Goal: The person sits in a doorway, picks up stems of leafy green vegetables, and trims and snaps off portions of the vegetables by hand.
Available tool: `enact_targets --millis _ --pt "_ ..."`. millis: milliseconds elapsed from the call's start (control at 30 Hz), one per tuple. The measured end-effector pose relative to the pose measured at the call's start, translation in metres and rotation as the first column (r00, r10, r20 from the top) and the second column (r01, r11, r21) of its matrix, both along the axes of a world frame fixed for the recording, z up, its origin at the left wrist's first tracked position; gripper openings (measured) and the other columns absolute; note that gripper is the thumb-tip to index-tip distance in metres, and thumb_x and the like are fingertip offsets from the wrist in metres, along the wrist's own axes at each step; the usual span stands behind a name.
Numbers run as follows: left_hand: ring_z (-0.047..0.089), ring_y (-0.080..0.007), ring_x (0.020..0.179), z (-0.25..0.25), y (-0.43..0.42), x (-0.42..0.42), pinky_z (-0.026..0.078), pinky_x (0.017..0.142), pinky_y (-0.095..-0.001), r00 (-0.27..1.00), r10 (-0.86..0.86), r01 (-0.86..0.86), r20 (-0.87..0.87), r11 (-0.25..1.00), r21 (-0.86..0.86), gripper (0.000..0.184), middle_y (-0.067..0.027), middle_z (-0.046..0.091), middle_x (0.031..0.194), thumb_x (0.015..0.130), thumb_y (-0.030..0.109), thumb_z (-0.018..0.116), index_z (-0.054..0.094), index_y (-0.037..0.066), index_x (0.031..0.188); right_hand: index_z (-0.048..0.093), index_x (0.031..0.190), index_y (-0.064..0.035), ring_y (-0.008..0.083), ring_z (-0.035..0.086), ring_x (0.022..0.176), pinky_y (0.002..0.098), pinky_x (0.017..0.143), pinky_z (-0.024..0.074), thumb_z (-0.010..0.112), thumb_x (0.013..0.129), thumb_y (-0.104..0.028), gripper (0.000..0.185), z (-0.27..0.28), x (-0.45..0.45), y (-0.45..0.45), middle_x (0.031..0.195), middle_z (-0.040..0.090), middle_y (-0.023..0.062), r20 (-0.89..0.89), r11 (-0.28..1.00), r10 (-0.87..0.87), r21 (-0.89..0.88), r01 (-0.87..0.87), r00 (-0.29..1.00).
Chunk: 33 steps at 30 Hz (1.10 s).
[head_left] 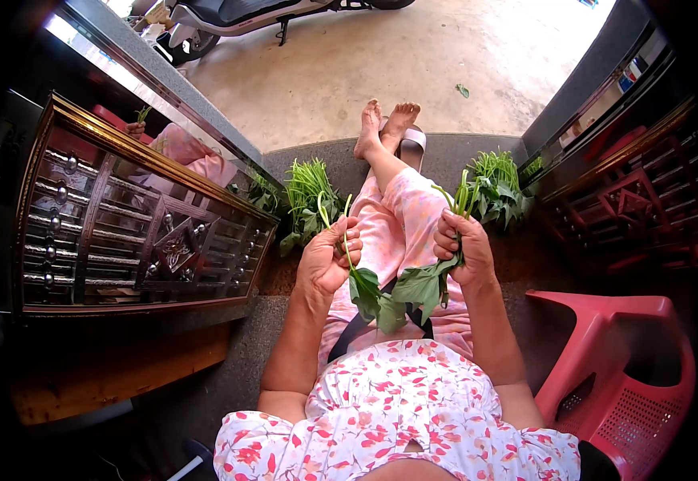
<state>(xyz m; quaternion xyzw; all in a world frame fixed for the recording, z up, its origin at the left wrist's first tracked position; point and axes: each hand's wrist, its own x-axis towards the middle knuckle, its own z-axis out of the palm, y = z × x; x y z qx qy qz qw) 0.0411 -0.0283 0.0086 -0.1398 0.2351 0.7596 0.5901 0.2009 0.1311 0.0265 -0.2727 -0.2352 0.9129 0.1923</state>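
Above my lap, my left hand [330, 255] is closed round a few thin green stems, whose leaves [375, 301] hang down below it. Level with it on the other side, my right hand [464, 248] grips a small bunch of leafy greens [419, 289], stems pointing up and broad leaves drooping toward the middle. The two sets of leaves meet or overlap between the hands. Beyond my left hand stands a pile of greens [310, 192], stems up. Another pile of greens [500, 183] lies past my right hand.
A pink plastic chair [581, 345] stands at the right. Open metal door panels [145, 232] flank both sides. My crossed bare feet [381, 128] rest near the doorsill by a slipper [415, 144]. Outside are a loose leaf [463, 90] and a parked scooter [237, 16].
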Motion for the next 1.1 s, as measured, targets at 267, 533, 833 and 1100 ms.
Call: enact_targets --millis 267,533,833,1100 --pt "0.032 -0.0084 0.050 -0.002 -0.001 0.000 0.024 0.037 -0.0177 1.000 0.022 -0.022 -0.009 0.999 0.025 0.017 -0.0019 0.038 0.062 0.082 0.015 0.052 0.049 -0.001 0.084 0.039 0.067 -0.0102 0.0032 0.029 0.041 0.0172 0.035 0.0242 0.046 0.082 -0.011 0.017 0.001 -0.001 -0.002 0.054 0.032 -0.0042 0.017 1.000 0.005 -0.007 -0.005 1.000" --pt "0.034 -0.0077 0.048 0.008 0.003 0.011 0.025 0.036 -0.0167 0.974 0.046 -0.058 -0.223 0.997 -0.044 0.013 -0.0028 0.043 0.063 0.079 0.014 0.055 0.052 0.001 0.081 0.040 0.069 -0.0093 0.0036 0.029 0.039 0.0175 0.033 0.0237 0.049 0.080 -0.008 0.015 0.003 -0.006 -0.010 0.054 0.033 -0.0034 0.044 1.000 0.022 -0.014 -0.022 0.999" --pt "0.040 -0.0047 0.044 0.023 0.014 0.035 0.028 0.035 -0.0154 0.857 -0.064 -0.027 -0.511 0.985 -0.169 0.005 -0.0004 0.050 0.059 0.075 0.006 0.059 0.055 0.005 0.078 0.051 0.092 -0.0046 0.0013 0.032 0.040 0.0158 0.036 0.0280 0.057 0.079 -0.013 0.017 0.004 -0.019 -0.038 0.055 0.038 -0.0072 -0.016 0.996 0.083 0.027 -0.083 0.996" --pt "0.037 -0.0030 0.042 0.025 0.020 0.051 0.026 0.035 -0.0150 0.807 -0.256 0.153 -0.533 0.961 -0.230 0.006 0.0024 0.048 0.056 0.075 0.007 0.060 0.055 0.005 0.077 0.051 0.077 -0.0073 0.0026 0.036 0.041 0.0162 0.036 0.0307 0.056 0.079 -0.015 0.009 0.001 -0.022 -0.047 0.055 0.042 -0.0048 0.052 0.989 0.070 0.125 -0.076 0.996"
